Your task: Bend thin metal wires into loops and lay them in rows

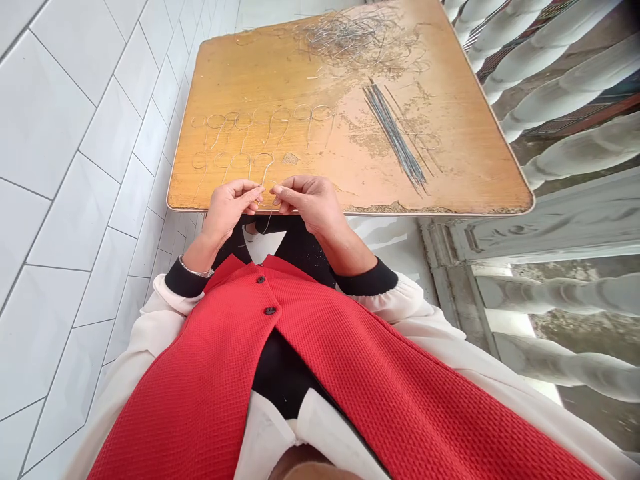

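- Head view looks down past a red waffle-knit vest onto a worn wooden bench, its veneer flaking along the near edge.
- Left hand is almost closed, thumb and fingertips pinching a thin wire just above that edge; a metal bracelet circles the wrist.
- Right hand pinches the same wire from the other side, its fingertips almost touching the left hand's.
- The wire's tail hangs below the bench edge; its shape between the fingers is too fine to make out.
- Two rows of wire loops with long tails lie just ahead of the hands.
- Farther off lie a bundle of straight wires and a tangled heap of wire.
- White tiles run along the left; pale twisted balusters stand on the right.
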Tool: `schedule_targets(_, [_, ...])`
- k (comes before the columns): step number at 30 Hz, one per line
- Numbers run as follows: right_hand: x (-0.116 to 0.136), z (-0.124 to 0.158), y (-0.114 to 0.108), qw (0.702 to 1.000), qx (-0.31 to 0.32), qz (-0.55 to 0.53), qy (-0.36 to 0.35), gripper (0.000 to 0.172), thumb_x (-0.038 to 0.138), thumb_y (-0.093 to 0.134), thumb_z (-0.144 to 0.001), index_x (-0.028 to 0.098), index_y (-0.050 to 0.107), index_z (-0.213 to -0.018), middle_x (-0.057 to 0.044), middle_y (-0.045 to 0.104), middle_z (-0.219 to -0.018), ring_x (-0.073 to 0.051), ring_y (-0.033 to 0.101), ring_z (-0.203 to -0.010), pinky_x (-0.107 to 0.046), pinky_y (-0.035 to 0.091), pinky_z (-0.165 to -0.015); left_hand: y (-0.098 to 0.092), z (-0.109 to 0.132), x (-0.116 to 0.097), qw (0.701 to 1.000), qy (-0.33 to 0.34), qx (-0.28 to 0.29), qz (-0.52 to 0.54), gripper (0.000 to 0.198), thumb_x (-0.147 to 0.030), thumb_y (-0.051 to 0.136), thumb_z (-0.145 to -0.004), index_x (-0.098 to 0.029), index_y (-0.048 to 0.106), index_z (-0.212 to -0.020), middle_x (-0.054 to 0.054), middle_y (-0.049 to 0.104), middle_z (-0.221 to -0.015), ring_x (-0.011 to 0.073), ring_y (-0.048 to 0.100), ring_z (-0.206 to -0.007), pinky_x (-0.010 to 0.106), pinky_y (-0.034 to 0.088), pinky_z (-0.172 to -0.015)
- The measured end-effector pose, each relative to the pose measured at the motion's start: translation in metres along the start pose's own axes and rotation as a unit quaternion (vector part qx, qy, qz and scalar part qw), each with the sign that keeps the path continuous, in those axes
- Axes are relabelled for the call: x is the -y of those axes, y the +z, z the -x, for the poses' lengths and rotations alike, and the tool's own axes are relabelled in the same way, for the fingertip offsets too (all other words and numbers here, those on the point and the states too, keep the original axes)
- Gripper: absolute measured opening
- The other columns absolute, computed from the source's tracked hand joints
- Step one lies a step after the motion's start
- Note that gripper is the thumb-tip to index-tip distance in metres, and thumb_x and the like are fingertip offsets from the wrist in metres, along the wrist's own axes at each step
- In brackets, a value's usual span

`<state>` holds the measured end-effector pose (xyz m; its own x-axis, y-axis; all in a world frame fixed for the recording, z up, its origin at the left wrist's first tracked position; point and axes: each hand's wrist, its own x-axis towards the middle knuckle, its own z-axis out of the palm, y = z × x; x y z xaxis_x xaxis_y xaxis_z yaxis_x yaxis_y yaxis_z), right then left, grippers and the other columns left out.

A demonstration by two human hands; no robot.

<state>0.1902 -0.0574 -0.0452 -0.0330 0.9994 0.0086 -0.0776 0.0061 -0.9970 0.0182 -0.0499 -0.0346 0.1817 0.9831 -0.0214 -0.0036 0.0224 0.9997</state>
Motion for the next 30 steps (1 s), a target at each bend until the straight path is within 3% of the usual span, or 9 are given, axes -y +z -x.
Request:
schedule_targets(7, [-0.015, 0.011, -0.002, 0.999, 0.029, -0.002, -0.015, 0.048, 0.065, 0.077, -0.077, 0.016, 0.075, -0.082, -0.004, 0.075, -0.078, -0.007, 0.057, -0.052, -0.019, 0.044, -0.048, -0.001, -0.006, 0.002, 0.997, -0.004, -0.063, 0.043, 0.016, -0.018, 0.072, -0.090, -0.016, 0.066, -0.074, -0.004, 0.066, -0.066, 0.0026, 0.058, -0.054, 0.015, 0.048, -0.057])
schedule_targets(11, [-0.025, 0.017, 0.003, 0.997, 0.073, 0.001, 0.029, 0.049, 0.059, 0.086, -0.067, 0.016, 0.076, -0.089, -0.005, 0.077, -0.080, -0.006, 0.056, -0.051, -0.020, 0.044, -0.047, -0.001, -0.009, 0.001, 0.993, 0.004, -0.107, 0.044, 0.017, -0.025, 0.075, -0.088, -0.016, 0.065, -0.077, -0.005, 0.065, -0.067, 0.0033, 0.059, -0.057, 0.016, 0.051, -0.060])
schedule_targets(14, [-0.029, 0.018, 0.009, 0.995, 0.092, -0.009, 0.041, 0.043, 0.053, 0.088, -0.066, 0.014, 0.075, -0.080, -0.005, 0.076, -0.077, -0.006, 0.056, -0.050, -0.019, 0.044, -0.048, 0.000, -0.009, 0.000, 0.991, 0.014, -0.119, 0.059, 0.017, -0.027, 0.075, -0.088, -0.017, 0.065, -0.079, -0.004, 0.066, -0.069, 0.0037, 0.060, -0.059, 0.017, 0.052, -0.061])
schedule_targets(22, [-0.030, 0.016, 0.013, 0.993, 0.089, -0.056, 0.057, 0.046, 0.058, 0.087, -0.065, 0.016, 0.074, -0.076, -0.003, 0.074, -0.066, -0.008, 0.059, -0.046, -0.020, 0.049, -0.046, -0.002, 0.001, 0.001, 0.995, -0.036, -0.013, 0.097, 0.015, -0.029, 0.073, -0.091, -0.016, 0.074, -0.085, -0.002, 0.066, -0.078, 0.0023, 0.057, -0.060, 0.015, 0.048, -0.059])
schedule_targets(27, [-0.028, 0.017, 0.014, 0.991, 0.097, -0.066, 0.063, 0.046, 0.058, 0.088, -0.063, 0.016, 0.073, -0.076, -0.003, 0.073, -0.064, -0.007, 0.058, -0.045, -0.019, 0.047, -0.044, -0.004, 0.002, 0.004, 0.995, -0.018, 0.028, 0.099, 0.014, -0.027, 0.072, -0.091, -0.016, 0.076, -0.085, -0.001, 0.068, -0.080, 0.0026, 0.058, -0.061, 0.015, 0.048, -0.058])
schedule_targets(30, [-0.026, 0.017, 0.015, 0.991, 0.101, -0.063, 0.063, 0.045, 0.058, 0.087, -0.064, 0.017, 0.073, -0.075, -0.002, 0.073, -0.063, -0.007, 0.057, -0.045, -0.019, 0.046, -0.044, -0.002, 0.001, 0.006, 0.995, -0.021, 0.025, 0.093, 0.010, -0.020, 0.072, -0.090, -0.015, 0.076, -0.082, -0.002, 0.067, -0.075, 0.0019, 0.055, -0.056, 0.015, 0.046, -0.055])
